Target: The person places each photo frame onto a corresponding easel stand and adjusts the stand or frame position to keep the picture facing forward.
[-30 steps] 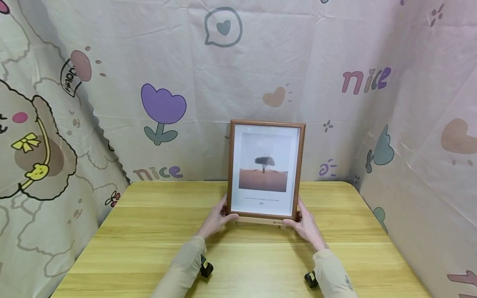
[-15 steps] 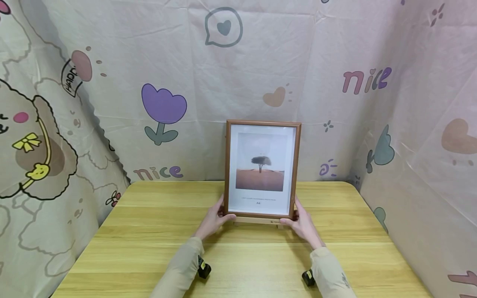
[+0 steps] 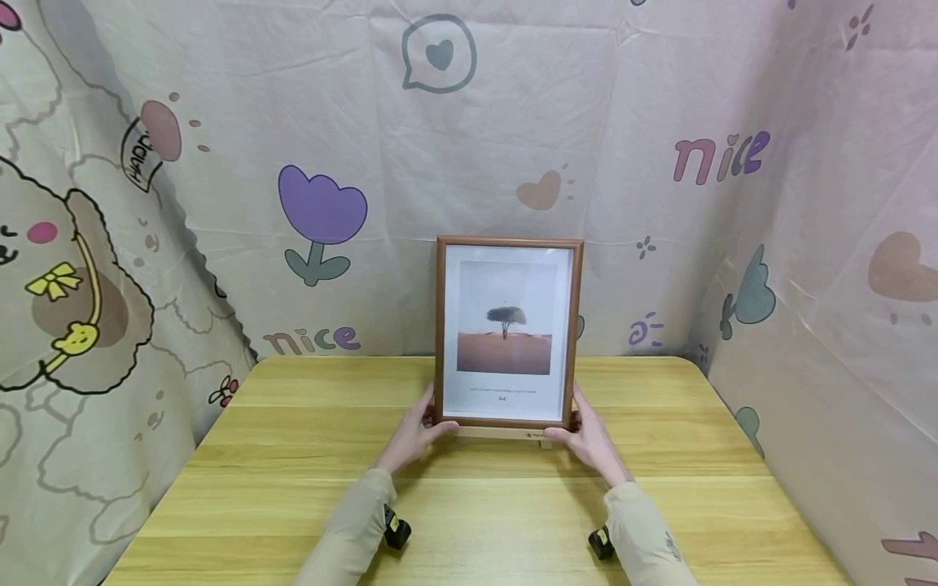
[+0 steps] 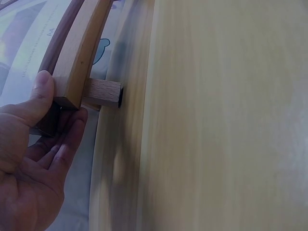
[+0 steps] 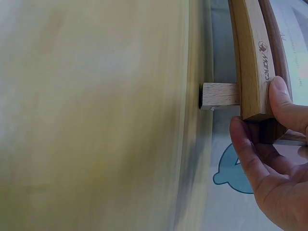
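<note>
A brown wooden picture frame [image 3: 506,325] with a print of a tree stands nearly upright on a small wooden stand [image 3: 498,433] on the table. At its lower left corner, my left hand [image 3: 412,435] grips the frame, thumb on the front and fingers behind and below. My right hand [image 3: 592,439] holds the lower right corner the same way. The left wrist view shows a stand foot [image 4: 103,91] by the left fingertips. In the right wrist view, lettering marks the stand's ledge [image 5: 257,62], near the right thumb. Fingers behind the frame are partly hidden.
The yellow wood-grain table [image 3: 469,521] reaches back to a printed cloth backdrop [image 3: 469,163]. Printed cloth also hangs at the left and right sides. Black wrist cameras [image 3: 396,529] sit on both sleeves.
The picture frame and its stand have shifted a little to the left, with both hands moving along. The grip of each hand looks the same.
</note>
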A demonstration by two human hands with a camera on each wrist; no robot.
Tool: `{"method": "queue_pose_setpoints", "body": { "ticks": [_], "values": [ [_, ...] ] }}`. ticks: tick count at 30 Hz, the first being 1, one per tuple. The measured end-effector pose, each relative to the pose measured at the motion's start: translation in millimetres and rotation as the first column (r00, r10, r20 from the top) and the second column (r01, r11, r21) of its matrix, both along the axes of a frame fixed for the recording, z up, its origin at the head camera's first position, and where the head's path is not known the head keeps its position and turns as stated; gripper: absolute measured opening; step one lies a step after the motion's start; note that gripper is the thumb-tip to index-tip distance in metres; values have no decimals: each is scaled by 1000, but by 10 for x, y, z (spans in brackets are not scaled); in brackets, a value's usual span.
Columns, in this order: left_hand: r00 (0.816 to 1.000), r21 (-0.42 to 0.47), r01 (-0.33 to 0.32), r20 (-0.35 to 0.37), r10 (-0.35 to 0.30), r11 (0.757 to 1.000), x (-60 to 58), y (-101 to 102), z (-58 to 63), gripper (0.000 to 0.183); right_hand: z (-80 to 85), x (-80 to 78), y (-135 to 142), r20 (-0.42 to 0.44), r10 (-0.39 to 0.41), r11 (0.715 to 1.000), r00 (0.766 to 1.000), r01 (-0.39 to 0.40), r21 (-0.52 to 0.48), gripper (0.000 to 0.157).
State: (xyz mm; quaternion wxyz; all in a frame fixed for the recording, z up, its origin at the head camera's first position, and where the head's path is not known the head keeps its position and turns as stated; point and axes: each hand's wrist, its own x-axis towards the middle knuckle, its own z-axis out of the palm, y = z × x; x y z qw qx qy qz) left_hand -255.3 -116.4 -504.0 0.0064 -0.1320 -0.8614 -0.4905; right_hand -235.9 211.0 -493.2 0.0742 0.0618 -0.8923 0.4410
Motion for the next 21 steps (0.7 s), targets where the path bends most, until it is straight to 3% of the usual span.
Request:
{"method": "queue_pose_setpoints", "body": {
  "ticks": [21],
  "values": [
    [1000, -1, -18, -3, 18, 1000, 13, -110, -12, 101, -1, -47, -108, 22, 6, 1000, 1000, -6, -2, 108]
  ]
}}
